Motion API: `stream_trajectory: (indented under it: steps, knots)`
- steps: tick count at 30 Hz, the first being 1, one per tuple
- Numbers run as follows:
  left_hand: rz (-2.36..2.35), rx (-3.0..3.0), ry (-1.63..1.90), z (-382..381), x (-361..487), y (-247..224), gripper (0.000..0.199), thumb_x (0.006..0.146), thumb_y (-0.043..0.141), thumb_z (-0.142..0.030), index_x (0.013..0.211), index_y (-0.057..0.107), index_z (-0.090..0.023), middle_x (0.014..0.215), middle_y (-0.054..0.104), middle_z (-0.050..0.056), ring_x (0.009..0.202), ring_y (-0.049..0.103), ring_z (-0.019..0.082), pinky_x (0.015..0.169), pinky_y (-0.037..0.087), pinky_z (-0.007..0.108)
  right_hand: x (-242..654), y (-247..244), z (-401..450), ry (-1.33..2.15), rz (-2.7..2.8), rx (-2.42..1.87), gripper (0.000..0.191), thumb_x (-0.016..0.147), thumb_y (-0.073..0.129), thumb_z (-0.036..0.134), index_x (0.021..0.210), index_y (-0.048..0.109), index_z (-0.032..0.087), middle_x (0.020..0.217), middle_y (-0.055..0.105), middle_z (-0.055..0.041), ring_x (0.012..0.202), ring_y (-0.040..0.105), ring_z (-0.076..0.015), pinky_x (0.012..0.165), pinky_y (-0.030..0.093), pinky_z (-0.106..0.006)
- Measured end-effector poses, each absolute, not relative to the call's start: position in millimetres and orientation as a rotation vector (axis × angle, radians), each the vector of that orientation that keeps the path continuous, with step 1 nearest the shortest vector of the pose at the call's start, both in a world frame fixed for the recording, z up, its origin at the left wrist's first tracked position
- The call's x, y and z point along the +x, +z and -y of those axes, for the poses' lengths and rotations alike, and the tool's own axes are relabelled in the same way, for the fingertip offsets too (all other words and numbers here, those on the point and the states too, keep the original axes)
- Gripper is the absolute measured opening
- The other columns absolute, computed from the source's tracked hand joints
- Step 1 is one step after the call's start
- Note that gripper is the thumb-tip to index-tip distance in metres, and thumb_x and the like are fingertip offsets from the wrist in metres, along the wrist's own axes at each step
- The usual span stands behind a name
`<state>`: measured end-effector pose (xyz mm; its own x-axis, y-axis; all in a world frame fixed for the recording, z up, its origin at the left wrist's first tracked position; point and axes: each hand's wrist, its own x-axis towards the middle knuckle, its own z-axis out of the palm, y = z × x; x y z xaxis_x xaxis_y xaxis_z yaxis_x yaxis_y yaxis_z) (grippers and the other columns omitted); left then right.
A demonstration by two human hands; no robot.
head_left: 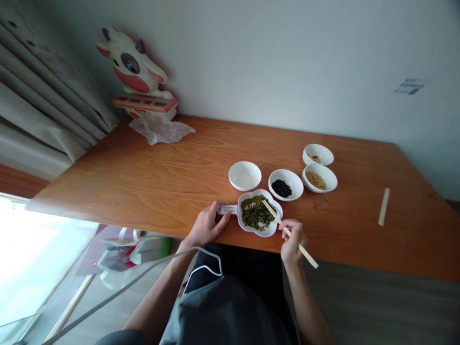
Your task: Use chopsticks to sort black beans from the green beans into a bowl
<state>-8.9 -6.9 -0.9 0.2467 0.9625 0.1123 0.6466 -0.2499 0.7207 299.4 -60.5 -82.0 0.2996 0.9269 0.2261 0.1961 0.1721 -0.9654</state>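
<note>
My left hand [210,222] grips the short handle of a white flower-shaped dish [258,233] with a purple rim, near the table's front edge. Green beans [252,211] mixed with some black ones lie spread in it. In my right hand [293,239] is a pair of wooden chopsticks [301,248], their tips down among the beans. Just behind the dish stand a white bowl [245,175] with nothing visible inside and a second bowl [296,184] holding black beans [281,188].
To the right, one bowl [328,182] contains yellowish beans, and the bowl [325,153] behind it holds a few reddish and pale bits. A paper strip [384,207] lies far right. At back left are a cow toy keyboard [143,103] and a clear plastic bag [161,130].
</note>
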Motion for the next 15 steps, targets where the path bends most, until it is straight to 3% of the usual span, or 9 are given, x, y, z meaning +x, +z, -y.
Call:
stream_trajectory:
  steps: [15]
  knots:
    - [-1.488,1.984,0.762,7.2,-8.7,-1.5,0.03,0.104,0.052,-0.046,0.124,0.057,-0.024,0.097,0.075,0.004,0.078,0.072,0.021,0.073,0.054,0.032,292.2,-81.0,54.1,0.695,1.168,-1.318,0.035,0.102,0.066,0.037,0.13,0.065,0.016,0.128,0.069,-0.0104,0.106,0.07,-0.023,0.089,0.062,-0.043]
